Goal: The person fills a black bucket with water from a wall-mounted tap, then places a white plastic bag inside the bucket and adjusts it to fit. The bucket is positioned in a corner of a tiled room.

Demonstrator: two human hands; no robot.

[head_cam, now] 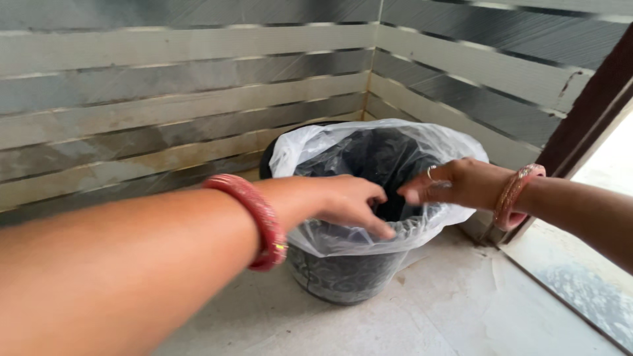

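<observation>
bin liner (343, 148) under left hand (343, 201); right hand (455, 183) beside

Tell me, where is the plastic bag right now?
In the head view, the clear plastic bag lines the dark bin in the corner of the striped walls, folded over its rim, with the left hand and right hand at its near edge.
</observation>
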